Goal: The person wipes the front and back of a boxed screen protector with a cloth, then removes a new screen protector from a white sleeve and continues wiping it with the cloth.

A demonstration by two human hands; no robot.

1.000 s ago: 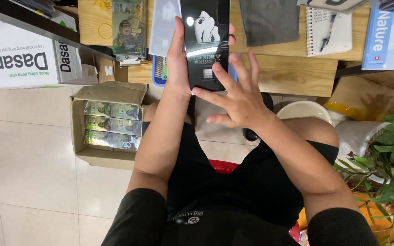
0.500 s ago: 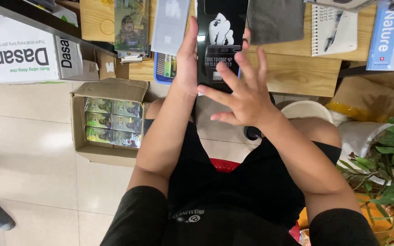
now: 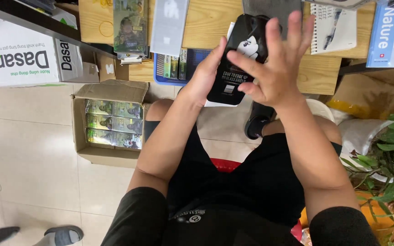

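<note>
My left hand grips a flat black package with a white figure printed on it, holding it by its left edge above my lap. My right hand hovers over the package's right side with fingers spread wide, the thumb and index fingertips touching its face. Both forearms reach up from my black sleeves toward the wooden table.
An open cardboard box with several green packs stands on the tiled floor at left. A white carton sits on a shelf. On the table lie a spiral notebook with pen, a blue book and packaged items. A plant is at right. Another person's sandalled foot shows bottom left.
The package has tilted and dropped slightly toward me. My right hand lifted its fingers off and spread them wider.
</note>
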